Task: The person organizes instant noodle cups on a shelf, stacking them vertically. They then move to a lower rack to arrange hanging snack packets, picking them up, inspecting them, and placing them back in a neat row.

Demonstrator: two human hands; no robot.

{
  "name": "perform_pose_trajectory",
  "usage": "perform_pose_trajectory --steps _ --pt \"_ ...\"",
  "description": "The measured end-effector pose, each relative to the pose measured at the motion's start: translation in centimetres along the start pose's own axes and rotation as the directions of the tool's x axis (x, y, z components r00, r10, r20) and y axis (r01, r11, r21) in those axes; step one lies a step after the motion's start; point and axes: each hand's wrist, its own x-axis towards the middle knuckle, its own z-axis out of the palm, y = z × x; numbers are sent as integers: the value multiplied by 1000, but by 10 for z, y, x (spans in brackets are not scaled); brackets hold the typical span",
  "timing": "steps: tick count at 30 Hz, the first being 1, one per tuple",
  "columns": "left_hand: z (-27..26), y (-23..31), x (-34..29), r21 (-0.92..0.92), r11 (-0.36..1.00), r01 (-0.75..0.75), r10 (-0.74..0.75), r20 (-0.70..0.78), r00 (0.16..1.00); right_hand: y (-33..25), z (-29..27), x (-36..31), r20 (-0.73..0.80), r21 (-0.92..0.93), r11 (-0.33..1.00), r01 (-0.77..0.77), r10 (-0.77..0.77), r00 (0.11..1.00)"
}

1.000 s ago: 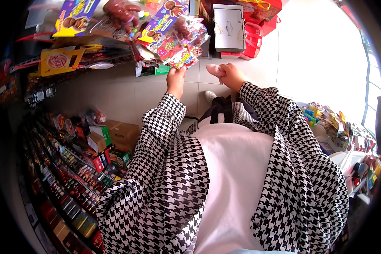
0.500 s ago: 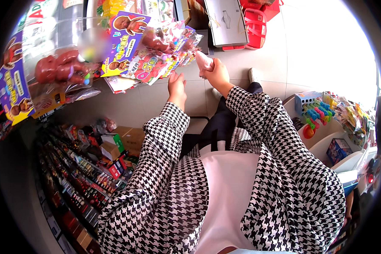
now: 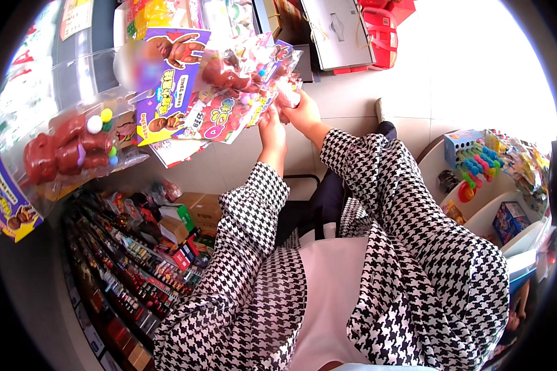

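Bagged toys with brown doll figures and purple-yellow cards hang at the upper left. My left hand (image 3: 271,131) is at the right edge of this bunch, thumb up, its fingers closed on the edge of a toy packet (image 3: 247,114) and partly hidden by it. Just right of it, my right hand (image 3: 304,115) grips a crumpled pale pink cloth (image 3: 289,95), pressed close against the bags' outer edge. One purple card (image 3: 174,86) faces me beside the packets. Farther left hangs a clear bag with a brown doll and coloured balls (image 3: 71,147).
Red bags (image 3: 379,38) and a white box (image 3: 337,34) stand at the top. On the right, a white shelf unit (image 3: 476,204) holds coloured toys and a blue box (image 3: 509,221). Rows of small goods (image 3: 130,260) and cardboard boxes (image 3: 201,209) fill the lower left.
My right hand has moved left with the cloth, from open space to the packets' edge. My left hand has shifted slightly right, and the two hands are now close together.
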Motion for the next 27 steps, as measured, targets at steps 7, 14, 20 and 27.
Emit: perform_pose_trajectory --steps 7,14,20,27 --pt "-32 -46 29 127 990 60 -59 -8 998 38 -18 20 -111 -154 962 -227 211 971" --pt "-15 -34 13 57 979 198 -203 92 975 37 -33 -15 -188 13 988 -152 152 970" --pt "-17 -40 11 -62 959 275 -257 208 944 30 -26 -27 -94 -223 973 60 -83 992" --pt "-23 -41 2 -111 891 439 -432 87 898 66 -62 -16 -218 -376 915 -143 62 974"
